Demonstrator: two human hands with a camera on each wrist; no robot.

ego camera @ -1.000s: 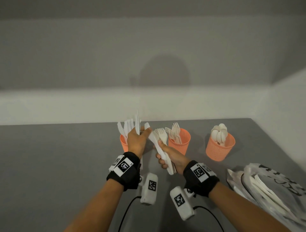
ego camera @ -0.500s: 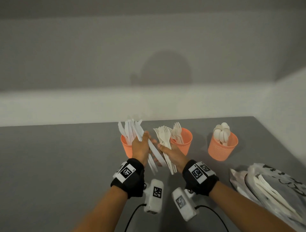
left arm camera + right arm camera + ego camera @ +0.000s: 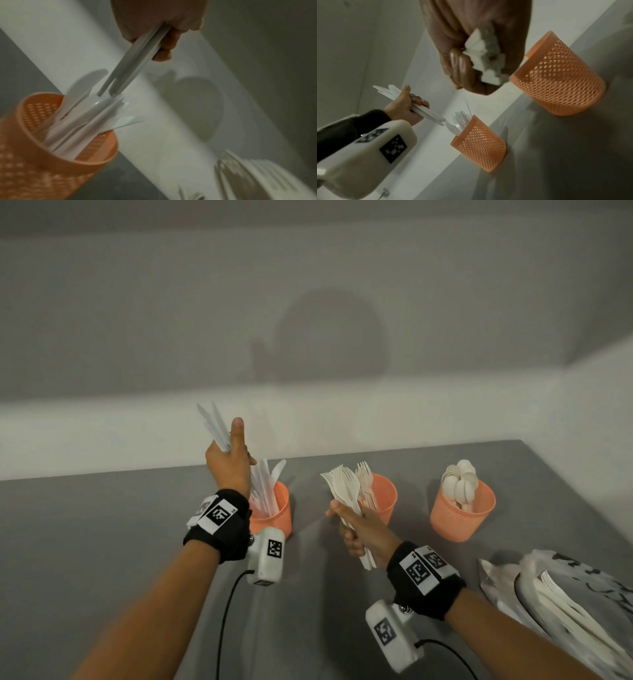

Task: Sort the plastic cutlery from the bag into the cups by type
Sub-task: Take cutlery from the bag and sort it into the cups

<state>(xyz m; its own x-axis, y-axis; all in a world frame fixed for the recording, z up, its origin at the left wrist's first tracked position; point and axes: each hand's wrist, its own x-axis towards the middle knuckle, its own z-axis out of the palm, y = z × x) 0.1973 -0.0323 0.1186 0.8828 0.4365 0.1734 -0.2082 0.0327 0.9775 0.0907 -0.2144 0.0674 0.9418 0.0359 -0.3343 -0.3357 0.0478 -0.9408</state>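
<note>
Three orange mesh cups stand in a row on the grey table. The left cup (image 3: 274, 513) (image 3: 51, 155) (image 3: 479, 146) holds white knives, the middle cup (image 3: 385, 498) (image 3: 559, 81) forks, the right cup (image 3: 462, 513) spoons. My left hand (image 3: 229, 460) (image 3: 159, 24) (image 3: 406, 105) grips a bunch of white knives (image 3: 215, 422) (image 3: 130, 65), raised above and left of the knife cup, handle ends pointing down at it. My right hand (image 3: 359, 529) (image 3: 471, 54) grips a bunch of white forks (image 3: 344, 491), tines up, just left of the fork cup.
A plastic bag (image 3: 575, 601) with more white cutlery lies at the table's right edge near my right forearm. A pale wall runs close behind the cups. Cables trail from both wrist cameras across the near table.
My hands have parted: the left one lifted the knives up and left, above the knife cup. The right one holds the forks and shifted right toward the fork cup.
</note>
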